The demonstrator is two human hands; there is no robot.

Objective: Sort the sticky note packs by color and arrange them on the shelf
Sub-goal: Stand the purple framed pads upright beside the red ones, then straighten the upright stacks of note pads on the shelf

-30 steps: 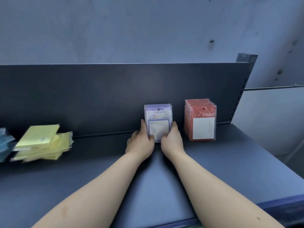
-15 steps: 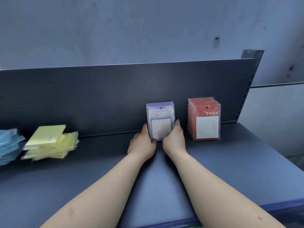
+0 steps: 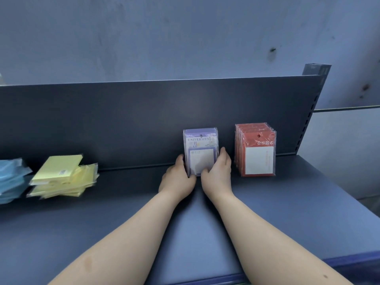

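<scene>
Head view: upright stack of purple plastic-wrapped sticky note packs [image 3: 200,149] stands on the dark grey metal shelf [image 3: 185,233], against its back panel. Left hand [image 3: 177,177] and right hand [image 3: 217,173] grip its sides, fingers [image 3: 223,154] curled round the edges. Red wrapped packs [image 3: 257,153] stand upright near its right; yellow packs [image 3: 61,175] lie piled well apart to the left.

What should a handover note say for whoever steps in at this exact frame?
Left hand and right hand hold the purple packs from either side, upright against the shelf's back panel.
Done: red packs stand upright in a row, apart to the right.
To do: yellow packs and blue packs lie in loose piles at the far left; stand them up by color.
</scene>
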